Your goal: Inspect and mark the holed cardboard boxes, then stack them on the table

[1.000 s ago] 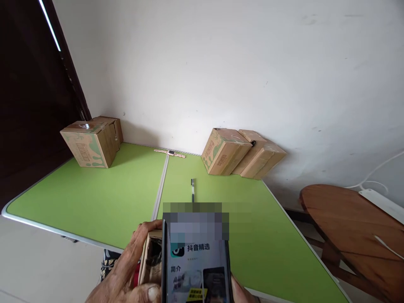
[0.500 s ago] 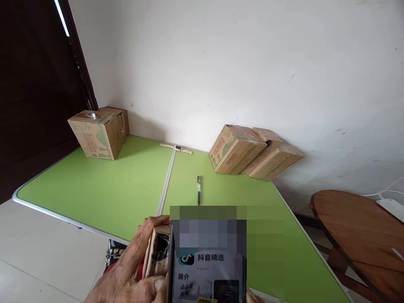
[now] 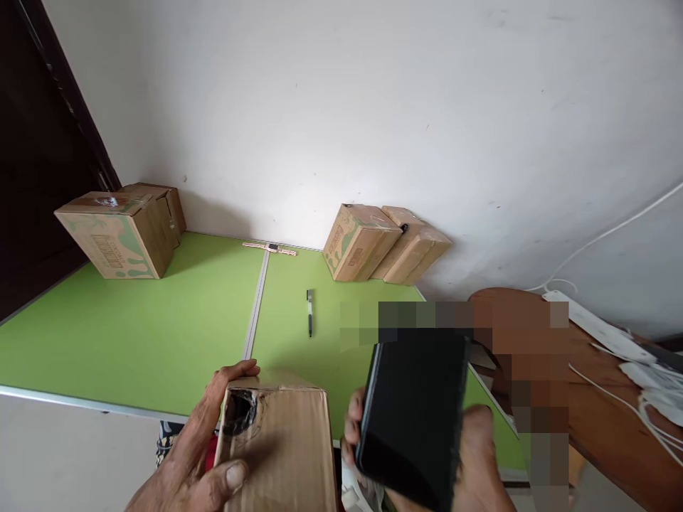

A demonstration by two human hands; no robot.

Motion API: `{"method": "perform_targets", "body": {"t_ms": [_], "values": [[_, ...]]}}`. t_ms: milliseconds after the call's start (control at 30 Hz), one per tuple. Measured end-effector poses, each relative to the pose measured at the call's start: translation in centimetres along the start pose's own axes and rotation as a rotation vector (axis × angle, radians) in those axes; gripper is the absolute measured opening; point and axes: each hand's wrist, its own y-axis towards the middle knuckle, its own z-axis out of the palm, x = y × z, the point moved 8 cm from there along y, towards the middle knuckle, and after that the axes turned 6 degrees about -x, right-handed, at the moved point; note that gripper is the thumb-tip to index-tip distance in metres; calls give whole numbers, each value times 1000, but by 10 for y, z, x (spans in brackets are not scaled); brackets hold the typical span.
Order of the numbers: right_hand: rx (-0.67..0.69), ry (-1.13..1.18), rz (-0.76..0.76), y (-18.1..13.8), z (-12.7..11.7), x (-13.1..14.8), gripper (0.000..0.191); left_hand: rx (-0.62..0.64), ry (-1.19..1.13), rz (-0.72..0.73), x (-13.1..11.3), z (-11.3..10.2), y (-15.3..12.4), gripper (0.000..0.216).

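My left hand (image 3: 200, 444) grips the left side of a cardboard box (image 3: 282, 441), thumb on its near face and fingers over the far edge. A dark, ragged hole marks the box's upper left corner. To the right, my right hand (image 3: 477, 455) is wrapped round a smartphone (image 3: 413, 419) with a black screen, its fingertips showing at the phone's left edge. Beyond them a pen (image 3: 310, 313) lies on the green table (image 3: 203, 313). A wristwatch with a pale strap (image 3: 271, 248) is stretched out along the table's back edge.
Cardboard boxes (image 3: 114, 235) stand at the back left, and more boxes (image 3: 363, 245) lean against the wall at the back right. A brown wooden stool or side table (image 3: 602, 398) on the right carries a white power strip (image 3: 592, 320) and cables. Pixelated blocks hide part of the view.
The phone has moved right, away from the front of the box, and its lit screen is now black. More of the box shows. The camera view has turned to the right.
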Motion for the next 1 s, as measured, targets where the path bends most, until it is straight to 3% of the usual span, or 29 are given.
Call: {"method": "perform_targets", "body": {"t_ms": [100, 233, 400, 567, 833, 933, 1000], "values": [[-130, -144, -130, 43, -33, 9, 73, 58, 21, 45, -7, 0, 2, 83], [-341, -566, -255, 108, -82, 13, 74, 51, -26, 71, -2, -1, 3, 87], [-488, -844, -327, 152, -113, 20, 63, 33, -43, 65, 19, -3, 2, 89], [-583, -1202, -330, 157, -126, 31, 48, 96, -31, 75, 15, 1, 6, 90], [-660, -1731, -250, 144, -118, 29, 40, 110, -28, 217, -15, 11, 13, 95], [-650, -1803, -248, 134, -112, 20, 46, 95, -18, 244, -6, 12, 9, 94], [-682, -1811, -341, 119, -104, 15, 55, 82, 15, 243, 9, 14, 6, 88]]}}
